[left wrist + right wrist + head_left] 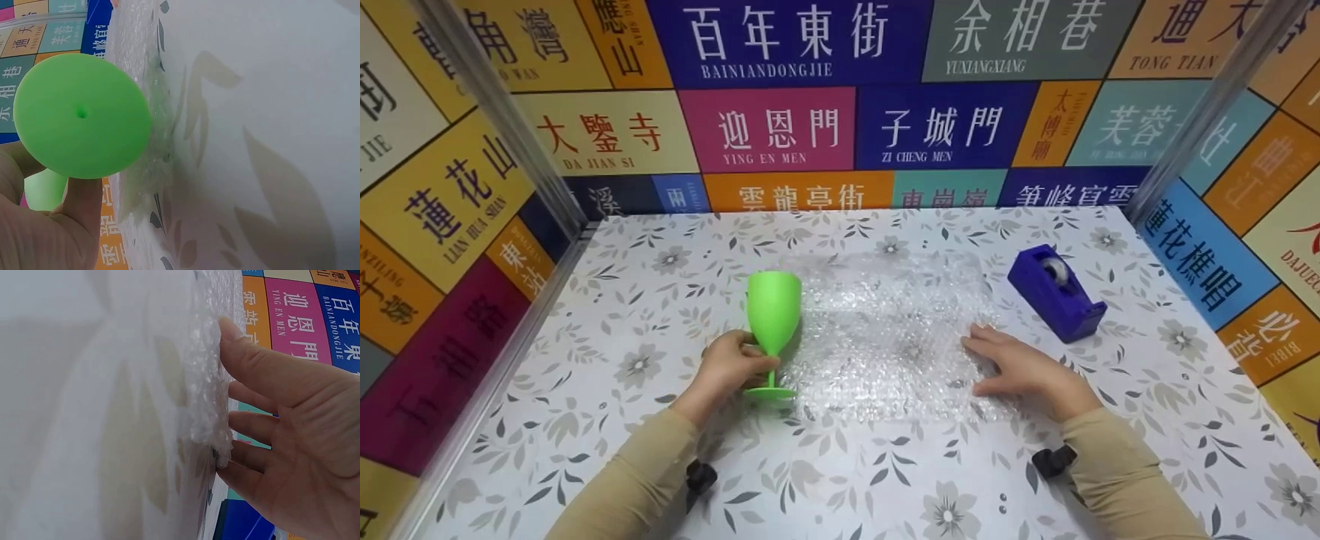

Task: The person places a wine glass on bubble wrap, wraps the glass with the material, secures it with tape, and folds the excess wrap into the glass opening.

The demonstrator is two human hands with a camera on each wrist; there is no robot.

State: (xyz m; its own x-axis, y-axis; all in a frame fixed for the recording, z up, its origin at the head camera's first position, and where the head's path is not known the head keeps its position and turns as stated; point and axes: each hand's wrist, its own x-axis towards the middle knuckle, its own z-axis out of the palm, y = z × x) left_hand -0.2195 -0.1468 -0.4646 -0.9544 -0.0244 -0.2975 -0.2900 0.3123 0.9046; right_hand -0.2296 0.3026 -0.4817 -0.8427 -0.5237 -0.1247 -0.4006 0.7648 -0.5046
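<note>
A bright green plastic goblet (774, 307) stands upright at the left side of a clear bubble wrap sheet (885, 337). My left hand (729, 365) pinches the goblet's stem between thumb and fingers. In the left wrist view the round underside of its foot (81, 115) faces the camera, hiding most of the stem and part of the bowl. At the sheet's right side, my right hand (1020, 364) has its fingers spread and the fingertips touch the bubble wrap. The right wrist view shows the thumb and fingers along the wrap's edge (211, 382), not curled round it.
A dark blue tape dispenser (1057, 292) with a roll of tape sits right of the bubble wrap, beyond my right hand. The table (945, 480) has a white leaf-and-flower cover. Panels with street-name signs (780, 127) enclose the back and both sides.
</note>
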